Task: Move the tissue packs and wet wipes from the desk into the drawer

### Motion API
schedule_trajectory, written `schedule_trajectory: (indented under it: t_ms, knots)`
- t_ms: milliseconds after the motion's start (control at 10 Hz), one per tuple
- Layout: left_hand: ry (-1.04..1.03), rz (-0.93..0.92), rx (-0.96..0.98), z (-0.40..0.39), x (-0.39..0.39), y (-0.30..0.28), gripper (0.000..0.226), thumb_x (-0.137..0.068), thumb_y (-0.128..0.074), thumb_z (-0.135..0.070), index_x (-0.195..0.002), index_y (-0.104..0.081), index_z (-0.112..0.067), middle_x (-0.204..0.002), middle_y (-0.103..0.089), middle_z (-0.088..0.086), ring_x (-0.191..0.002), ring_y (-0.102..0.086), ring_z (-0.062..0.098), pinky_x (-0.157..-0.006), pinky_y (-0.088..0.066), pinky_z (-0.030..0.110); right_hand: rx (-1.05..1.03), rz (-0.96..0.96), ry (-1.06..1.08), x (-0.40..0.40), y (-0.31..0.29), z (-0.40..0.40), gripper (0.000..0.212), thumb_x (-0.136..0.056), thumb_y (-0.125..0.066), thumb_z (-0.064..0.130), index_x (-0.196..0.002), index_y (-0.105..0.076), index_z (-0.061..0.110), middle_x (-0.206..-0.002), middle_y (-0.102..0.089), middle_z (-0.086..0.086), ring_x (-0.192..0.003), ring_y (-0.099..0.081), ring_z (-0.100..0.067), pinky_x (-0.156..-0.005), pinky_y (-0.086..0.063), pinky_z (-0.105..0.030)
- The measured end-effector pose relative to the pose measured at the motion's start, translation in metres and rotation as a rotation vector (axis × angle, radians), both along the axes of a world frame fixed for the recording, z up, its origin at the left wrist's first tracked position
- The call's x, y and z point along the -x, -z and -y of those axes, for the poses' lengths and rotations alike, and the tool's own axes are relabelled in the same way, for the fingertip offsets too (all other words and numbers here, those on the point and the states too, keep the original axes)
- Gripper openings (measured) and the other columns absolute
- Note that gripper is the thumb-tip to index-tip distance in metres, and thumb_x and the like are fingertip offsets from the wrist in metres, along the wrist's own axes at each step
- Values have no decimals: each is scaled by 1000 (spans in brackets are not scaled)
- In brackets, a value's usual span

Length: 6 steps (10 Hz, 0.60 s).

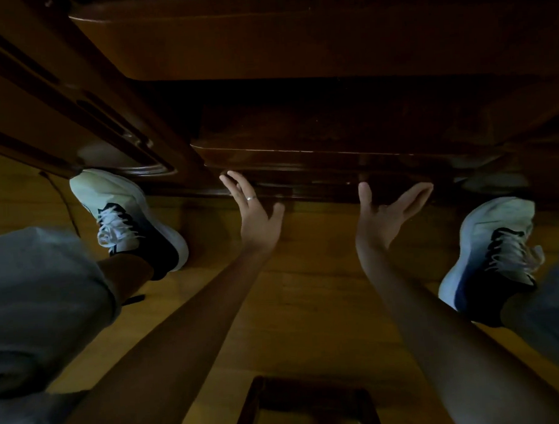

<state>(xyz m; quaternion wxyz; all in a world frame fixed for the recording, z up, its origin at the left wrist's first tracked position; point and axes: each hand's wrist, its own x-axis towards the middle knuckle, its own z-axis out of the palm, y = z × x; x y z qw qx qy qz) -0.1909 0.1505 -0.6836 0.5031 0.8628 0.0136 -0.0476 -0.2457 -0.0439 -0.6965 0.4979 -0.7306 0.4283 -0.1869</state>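
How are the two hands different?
The left hand wears a ring; the right hand shows none. The left hand shows its back, the right hand its palm side. Both are open, hold nothing, and reach toward the dark drawer front.

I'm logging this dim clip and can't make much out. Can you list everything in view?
Drawer front: one, dark brown wood, low centre, before both hands.
Desk panel: one, dark brown, top.
Floor: yellowish wood, below.
Cable: one, dark, left on the floor.
Wooden frame: one, dark, bottom centre.
Shoes: two, pale with dark parts, left and right.
Left hand: open, with a ring.
Right hand: open, empty.
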Motion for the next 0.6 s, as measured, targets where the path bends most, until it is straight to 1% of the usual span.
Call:
schedule_trajectory:
  t_ms: [100,200,300,400,500,600]
  knots:
    - [31,-17,-3,-4,-5,-4,105,-94,-63,-9,-157,20,-25,-161,36,2,-137,-2,-3,-60,-56,19,-35,31,-3,-4,-1,4,110,-91,-70,54,-164,6,24,-171,12,-5,-153,-23,-29,-99,-45,-25]
    - [45,-58,-7,-7,-8,-11,104,-95,-62,-6,-156,20,-27,-161,36,2,-138,-2,2,-64,-58,26,-81,41,-20,-7,-4,6,111,-92,-73,46,-163,7,22,-171,13,-7,-153,-20,-29,-94,-42,-16]
    - [68,-101,-3,-11,-7,-17,104,-96,-59,-2,-156,20,-31,-162,35,-1,-149,-4,16,-67,-61,41,-154,45,-25,-7,-8,10,109,-92,-73,40,-163,9,26,-171,15,-1,-154,-18,-30,-96,-41,-17]
    - [109,-165,-23,-18,-6,-31,103,-98,-57,-5,-155,23,-34,-161,35,-3,-152,-8,26,-75,-60,48,-199,-19,-65,-2,-17,17,105,-94,-70,31,-162,10,31,-171,14,5,-154,-21,-27,-105,-40,-33]
    - [187,-247,-48,-31,-8,-46,103,-99,-56,-8,-152,27,-39,-163,31,-7,-152,-12,27,-82,-60,44,-318,-77,-71,3,-35,29,99,-97,-66,22,-163,7,34,-172,-9,0,-148,-35,-27,-116,-39,-46]
    - [215,-323,-42,-46,-7,-73,92,-102,-53,-11,-157,17,-33,-169,7,-3,-152,-19,24,-108,-44,32,-347,-208,-74,9,-62,35,87,-97,-64,28,-164,-7,31,-165,-30,-5,-137,-49,-32,-113,-43,-53]
